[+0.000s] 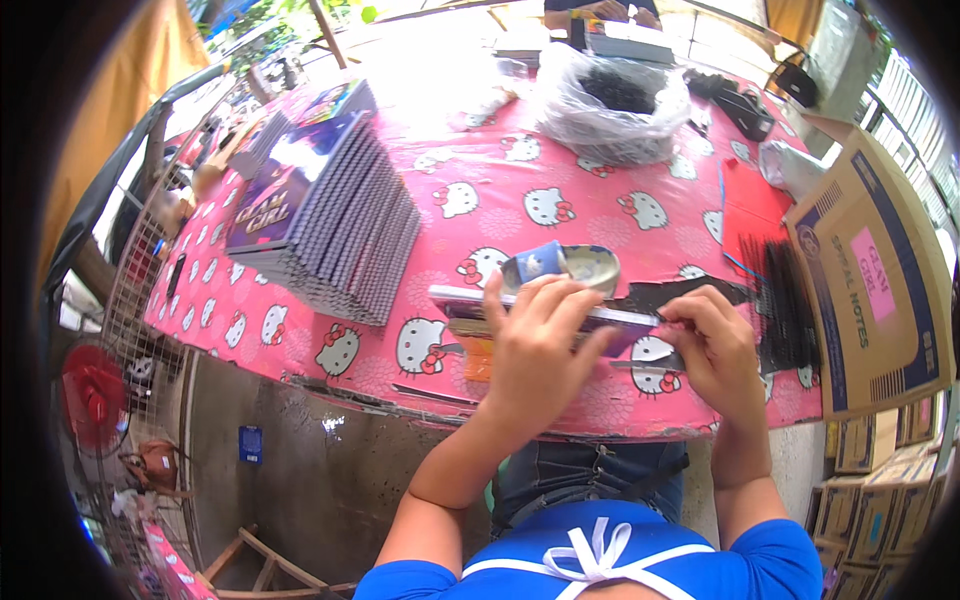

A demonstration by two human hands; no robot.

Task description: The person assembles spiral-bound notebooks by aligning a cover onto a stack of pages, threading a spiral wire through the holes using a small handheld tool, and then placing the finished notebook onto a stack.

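Observation:
A thin purple notebook [622, 320] stands nearly edge-on in front of me. My left hand [535, 345] grips it from above, fingers over its far side and thumb on the near side. At the notebook's right end my right hand [716, 345] is closed in a pinch; what lies between those fingertips is too small to make out. Just beyond the notebook a blue-and-white cup or roll [541, 262] rests by a shallow patterned bowl [597, 265]. Beneath my left hand sits an orange block-like thing [479, 360], partly hidden. A metal blade-like tool [645, 366] lies between my hands.
Tall stacks of spiral notebooks [345, 215] stand at the left. Many black binding coils [787, 310] lie beside a cardboard box [875, 270] on the right. A plastic bag [612, 110] of black coils sits farther back. Across the pink table [480, 215], another person's hands [610, 10] show.

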